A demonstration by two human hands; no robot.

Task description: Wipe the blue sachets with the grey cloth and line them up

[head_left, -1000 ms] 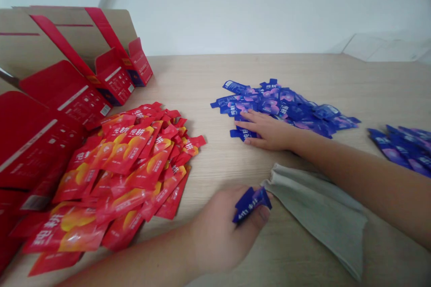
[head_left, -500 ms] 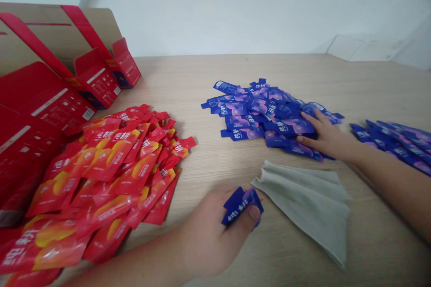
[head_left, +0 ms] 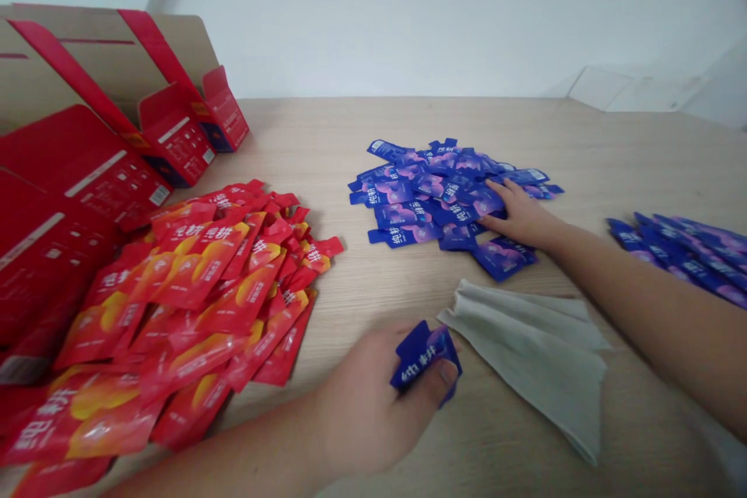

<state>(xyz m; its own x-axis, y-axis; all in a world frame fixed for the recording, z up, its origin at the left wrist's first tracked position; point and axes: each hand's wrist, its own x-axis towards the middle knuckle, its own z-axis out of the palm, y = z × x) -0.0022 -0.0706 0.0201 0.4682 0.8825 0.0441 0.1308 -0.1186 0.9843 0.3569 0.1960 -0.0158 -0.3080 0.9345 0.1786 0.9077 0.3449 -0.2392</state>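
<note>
Near the front middle, my left hand [head_left: 379,405] is closed round a blue sachet [head_left: 421,358], its thumb pressed on top. My right hand [head_left: 519,214] reaches onto the right side of a loose pile of blue sachets [head_left: 408,191]; its thumb and forefinger are apart and touch the pile, while the other fingers are partly hidden. A grey-green cloth bag [head_left: 537,350] lies flat on the table between my two forearms. To the left spreads a big heap of red and orange sachets [head_left: 233,288].
Red cartons [head_left: 180,136] with open flaps stand at the back left, by a larger cardboard box [head_left: 105,54] with red straps. Another row of blue sachets [head_left: 689,249] lies at the right edge. A white object [head_left: 630,92] sits by the wall.
My right hand has moved left over the blue pile, and the pile's right part has shifted left and bunched up. My left hand still holds its sachet in nearly the same place.
</note>
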